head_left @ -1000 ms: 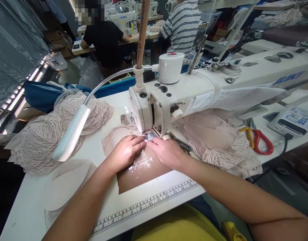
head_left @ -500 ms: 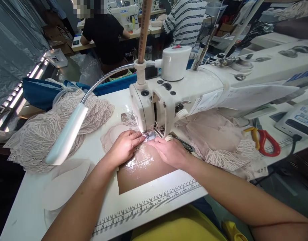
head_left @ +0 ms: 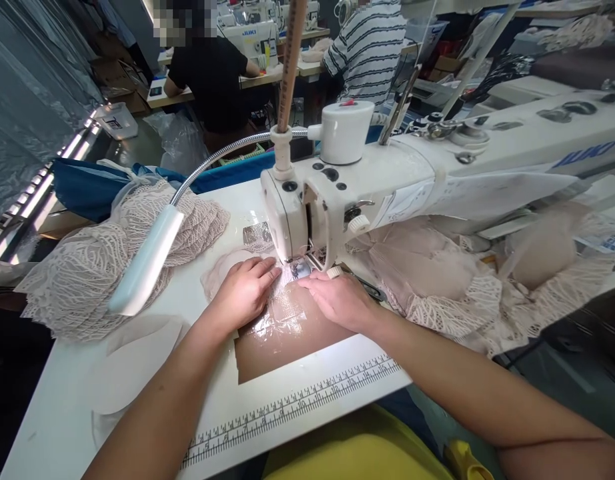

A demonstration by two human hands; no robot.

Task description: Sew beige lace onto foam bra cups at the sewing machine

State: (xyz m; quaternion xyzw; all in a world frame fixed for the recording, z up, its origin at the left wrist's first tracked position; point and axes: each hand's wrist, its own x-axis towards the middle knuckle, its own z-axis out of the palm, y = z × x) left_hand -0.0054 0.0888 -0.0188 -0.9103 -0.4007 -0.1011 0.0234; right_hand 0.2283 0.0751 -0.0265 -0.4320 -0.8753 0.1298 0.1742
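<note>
A white sewing machine stands over the table, its lamp lighting the needle area. My left hand lies palm down to the left of the needle, fingers stretched over a beige lace piece with a pale cup. Part of this lace lies under the fingertips and runs toward the presser foot. My right hand rests on the right of the foot, index finger extended toward the metal plate; its other fingers are partly hidden. Beneath both hands is a brown, tape-covered patch.
Stacked beige lace lies left, under a bendable lamp. A loose pale cup piece is nearer me. More lace cups spread right of the machine. A printed ruler runs along the front edge. Two people sit beyond.
My left hand has shifted slightly left, showing more lace by the needle. At right, a lace cup piece now covers where red and yellow scissors lay. The view has turned slightly.
</note>
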